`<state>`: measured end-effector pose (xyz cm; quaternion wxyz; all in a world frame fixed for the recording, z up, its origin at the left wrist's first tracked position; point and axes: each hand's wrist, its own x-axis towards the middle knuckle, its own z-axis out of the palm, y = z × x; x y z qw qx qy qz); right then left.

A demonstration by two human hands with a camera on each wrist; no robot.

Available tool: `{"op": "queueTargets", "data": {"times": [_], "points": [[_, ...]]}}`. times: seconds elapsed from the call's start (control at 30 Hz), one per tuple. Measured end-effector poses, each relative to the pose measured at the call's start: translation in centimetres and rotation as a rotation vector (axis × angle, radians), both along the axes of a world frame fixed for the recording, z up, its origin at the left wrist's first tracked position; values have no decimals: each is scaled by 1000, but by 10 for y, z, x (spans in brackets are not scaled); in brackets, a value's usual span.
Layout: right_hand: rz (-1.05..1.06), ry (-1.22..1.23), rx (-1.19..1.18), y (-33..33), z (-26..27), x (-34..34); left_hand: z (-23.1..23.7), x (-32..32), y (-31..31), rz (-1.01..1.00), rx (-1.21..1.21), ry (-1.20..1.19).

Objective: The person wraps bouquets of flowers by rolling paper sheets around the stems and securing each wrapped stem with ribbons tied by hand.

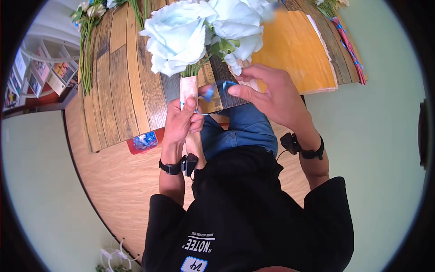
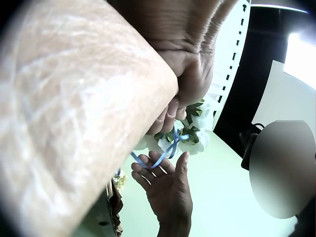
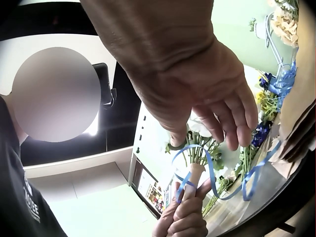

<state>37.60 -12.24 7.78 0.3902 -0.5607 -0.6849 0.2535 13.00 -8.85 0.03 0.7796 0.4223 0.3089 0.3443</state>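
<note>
Pale blue-white artificial roses (image 1: pixel 179 38) stand above a pale wrapped handle (image 1: pixel 189 88), which my left hand (image 1: pixel 181 120) grips with the thumb laid along it. Blue ribbon (image 3: pixel 212 173) circles the wrap just above that hand and trails off in a loose loop. To the right of the flowers, my right hand (image 1: pixel 276 95) is held with fingers extended and apart, close to the ribbon. The right wrist view shows this hand (image 3: pixel 197 89) over the stems (image 3: pixel 195 154). In the left wrist view the wrap (image 2: pixel 84 113) fills the left side.
On the wooden table (image 1: pixel 129 90) lie green stems (image 1: pixel 85 59) at the left, a yellow-orange sheet stack (image 1: pixel 294 54) at the right and a pink-wrapped bunch (image 1: pixel 351 52) beyond it. A red container (image 1: pixel 132 146) holding blue material stands below the table's left edge.
</note>
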Motion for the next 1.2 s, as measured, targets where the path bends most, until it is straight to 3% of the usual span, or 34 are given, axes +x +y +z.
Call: {"op": "queueTargets", "data": {"times": [0.13,0.2,0.53,0.83,0.9,1.03,1.2], "points": [[-8,182,209,3,5,-7,6,2,-1,55,73,63],[-135,268,338,-5,10,-11,9,1,0,49,84,82],[-18,242,601,-1,-15,-43,31,6,-4,171,235,337],[-105,130,580,10,-48,-63,28,-7,-4,192,354,331],[-68,122,409,10,-53,-64,28,-9,-4,164,373,328],[-52,263,306,10,-51,-58,29,-5,-6,169,341,304],[152,294,-71,9,-49,-49,26,-7,-4,99,334,214]]}}
